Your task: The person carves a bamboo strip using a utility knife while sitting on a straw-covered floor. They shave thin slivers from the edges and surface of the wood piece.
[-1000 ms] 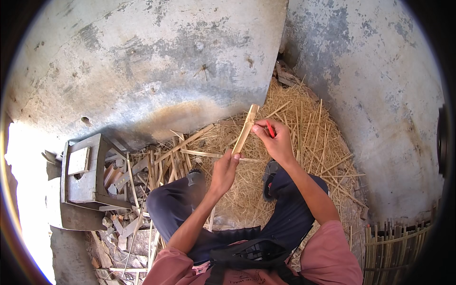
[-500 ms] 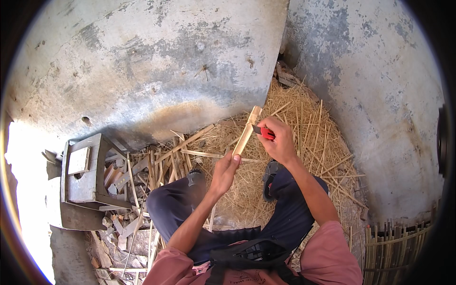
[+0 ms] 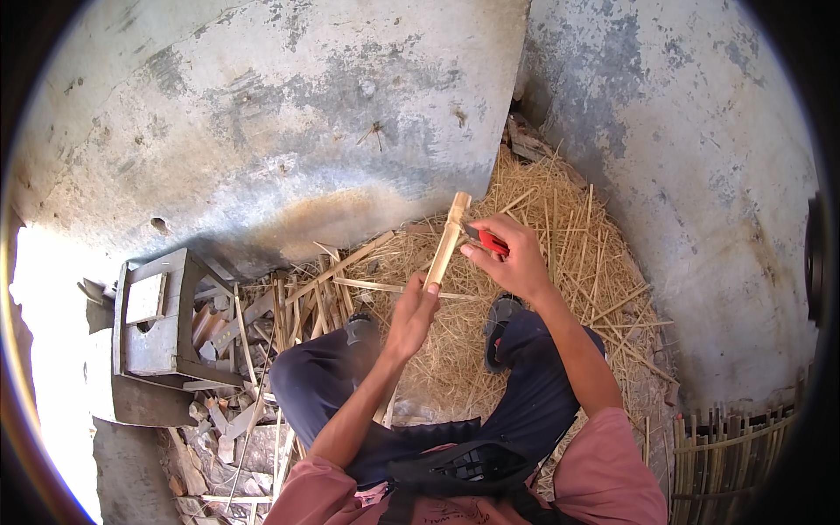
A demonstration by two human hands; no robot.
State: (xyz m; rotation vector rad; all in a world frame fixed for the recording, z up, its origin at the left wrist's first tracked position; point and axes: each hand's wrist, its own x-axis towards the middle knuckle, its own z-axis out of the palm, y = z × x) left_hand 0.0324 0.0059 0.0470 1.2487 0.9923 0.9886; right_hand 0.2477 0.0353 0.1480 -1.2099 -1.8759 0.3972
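A split bamboo piece (image 3: 445, 248), pale and slightly hollow with a node near its far end, tilts up and away in front of me. My left hand (image 3: 415, 313) is closed round its near end, thumb lying along it. In my right hand (image 3: 520, 262) is a red utility knife (image 3: 492, 242), gripped with the fingers wrapped round its handle. Its dark blade points left and meets the right edge of the bamboo just below the node; how deep it bites I cannot tell.
Shavings and thin strips (image 3: 560, 236) cover the ground ahead and right, around my shoes. A wooden stool (image 3: 175, 319) lies on its side at left, near rubble and loose sticks. Worn plaster walls (image 3: 350, 105) rise ahead and right. A slatted bamboo basket (image 3: 731, 459) stands lower right.
The bamboo has turned slightly more upright, its far end shifting left. My right hand and knife have moved a little right, with the thumb now stretched toward the bamboo.
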